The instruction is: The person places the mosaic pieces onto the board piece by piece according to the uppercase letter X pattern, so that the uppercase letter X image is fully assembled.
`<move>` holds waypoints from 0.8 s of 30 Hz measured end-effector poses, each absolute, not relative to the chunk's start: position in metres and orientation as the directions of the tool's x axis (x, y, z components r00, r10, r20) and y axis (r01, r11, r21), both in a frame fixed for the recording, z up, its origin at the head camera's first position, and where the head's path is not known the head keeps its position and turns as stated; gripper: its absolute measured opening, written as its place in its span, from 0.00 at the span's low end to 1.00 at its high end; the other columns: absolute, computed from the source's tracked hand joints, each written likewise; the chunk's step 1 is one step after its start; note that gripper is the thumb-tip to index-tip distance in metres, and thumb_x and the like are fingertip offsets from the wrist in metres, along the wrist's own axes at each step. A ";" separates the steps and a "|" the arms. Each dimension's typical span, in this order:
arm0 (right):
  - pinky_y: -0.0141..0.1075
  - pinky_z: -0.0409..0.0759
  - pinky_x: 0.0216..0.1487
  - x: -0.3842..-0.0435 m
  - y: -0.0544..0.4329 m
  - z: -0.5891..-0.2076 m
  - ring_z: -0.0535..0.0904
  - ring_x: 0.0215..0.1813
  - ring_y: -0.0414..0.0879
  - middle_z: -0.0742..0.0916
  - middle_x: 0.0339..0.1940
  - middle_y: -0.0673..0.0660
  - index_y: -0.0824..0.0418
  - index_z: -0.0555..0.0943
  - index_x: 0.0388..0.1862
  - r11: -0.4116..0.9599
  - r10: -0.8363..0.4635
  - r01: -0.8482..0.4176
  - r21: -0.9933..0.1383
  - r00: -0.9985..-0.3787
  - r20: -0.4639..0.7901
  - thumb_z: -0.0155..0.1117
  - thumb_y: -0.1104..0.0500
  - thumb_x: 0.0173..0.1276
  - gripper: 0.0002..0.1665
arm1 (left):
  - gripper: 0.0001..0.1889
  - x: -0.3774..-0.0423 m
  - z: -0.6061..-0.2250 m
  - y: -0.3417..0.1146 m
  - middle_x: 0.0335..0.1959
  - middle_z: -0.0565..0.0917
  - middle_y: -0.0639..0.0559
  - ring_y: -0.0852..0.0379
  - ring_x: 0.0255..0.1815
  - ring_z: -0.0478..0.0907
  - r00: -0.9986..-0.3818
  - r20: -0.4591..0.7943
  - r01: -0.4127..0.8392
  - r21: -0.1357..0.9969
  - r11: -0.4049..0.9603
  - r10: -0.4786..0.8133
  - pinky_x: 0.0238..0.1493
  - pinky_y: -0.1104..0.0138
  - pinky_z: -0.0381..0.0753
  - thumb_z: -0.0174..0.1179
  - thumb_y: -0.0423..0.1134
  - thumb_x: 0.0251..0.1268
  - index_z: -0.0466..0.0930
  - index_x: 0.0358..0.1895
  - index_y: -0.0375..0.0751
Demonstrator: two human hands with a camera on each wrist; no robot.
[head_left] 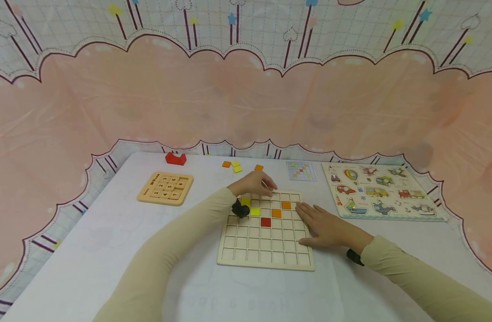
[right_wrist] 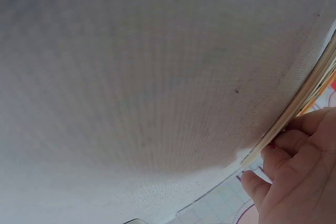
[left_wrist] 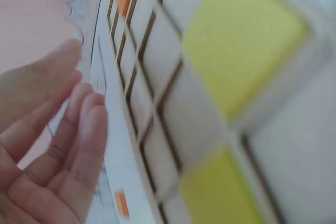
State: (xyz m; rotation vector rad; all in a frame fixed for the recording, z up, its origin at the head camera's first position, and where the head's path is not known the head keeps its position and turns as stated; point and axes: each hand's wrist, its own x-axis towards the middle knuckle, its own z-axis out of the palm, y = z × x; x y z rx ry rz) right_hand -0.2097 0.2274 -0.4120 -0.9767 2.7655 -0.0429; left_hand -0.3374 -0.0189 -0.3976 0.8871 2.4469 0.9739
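Observation:
A square wooden grid board (head_left: 254, 256) lies on the table. Set in its cells are yellow tiles (head_left: 255, 211), a red tile (head_left: 266, 222) and orange tiles (head_left: 276, 213). Above the board's far edge hovers my left hand (head_left: 254, 183), fingers loosely bent. In the left wrist view nothing shows between the thumb and fingers of that left hand (left_wrist: 58, 150). My right hand (head_left: 326, 224) rests along the board's right edge with fingers fairly straight. From the right wrist view, the fingers of the right hand (right_wrist: 304, 171) touch the board's side (right_wrist: 294, 109).
Loose yellow tiles (head_left: 237, 169) and orange tiles (head_left: 226, 164) lie behind the board, near a patterned card (head_left: 301, 171). A wooden number puzzle (head_left: 184, 195) and a red block (head_left: 175, 158) stand at left. At right lies a vehicle picture puzzle (head_left: 374, 205).

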 end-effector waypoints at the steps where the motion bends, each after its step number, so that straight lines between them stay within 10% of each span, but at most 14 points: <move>1: 0.54 0.52 0.73 -0.209 0.227 -0.411 0.50 0.77 0.57 0.55 0.77 0.63 0.66 0.50 0.74 0.779 -0.626 -0.620 -0.095 -0.758 -0.184 0.47 0.28 0.63 0.56 | 0.14 -0.340 -0.397 -0.023 0.45 0.85 0.46 0.55 0.44 0.82 -0.740 -0.083 0.425 0.711 0.560 0.667 0.46 0.70 0.80 0.65 0.35 0.57 0.84 0.47 0.39; 24: 0.55 0.53 0.73 -0.209 0.229 -0.414 0.52 0.76 0.58 0.57 0.76 0.64 0.68 0.51 0.74 0.763 -0.646 -0.638 -0.101 -0.750 -0.146 0.48 0.29 0.64 0.56 | 0.18 -0.392 -0.403 -0.107 0.50 0.81 0.37 0.45 0.50 0.77 -0.952 0.032 0.227 0.743 0.629 0.305 0.55 0.59 0.75 0.65 0.30 0.55 0.80 0.51 0.31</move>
